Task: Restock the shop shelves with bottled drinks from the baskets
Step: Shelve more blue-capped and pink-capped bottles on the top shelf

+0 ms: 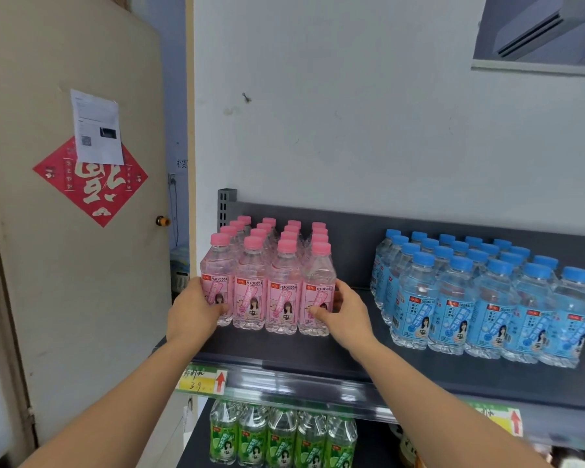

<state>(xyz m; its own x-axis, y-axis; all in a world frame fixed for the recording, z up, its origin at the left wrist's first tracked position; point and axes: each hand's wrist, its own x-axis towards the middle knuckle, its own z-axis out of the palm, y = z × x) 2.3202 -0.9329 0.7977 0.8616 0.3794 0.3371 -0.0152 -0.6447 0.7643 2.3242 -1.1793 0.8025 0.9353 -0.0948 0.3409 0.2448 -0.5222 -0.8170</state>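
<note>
A block of pink-capped peach soda bottles (267, 282) stands in several rows at the left end of the dark top shelf (318, 352). My left hand (193, 309) presses against the front-left bottle. My right hand (343, 307) holds the front-right bottle, thumb across its label. The two hands bracket the front row. To the right stands a block of blue-capped soda bottles (480, 298) on the same shelf. No basket is in view.
Green-labelled bottles (281, 437) fill the shelf below. Yellow price tags (201, 381) hang on the shelf's front rail. A beige door (75, 248) with a red paper diamond stands close on the left. Bare shelf lies between the pink and blue blocks.
</note>
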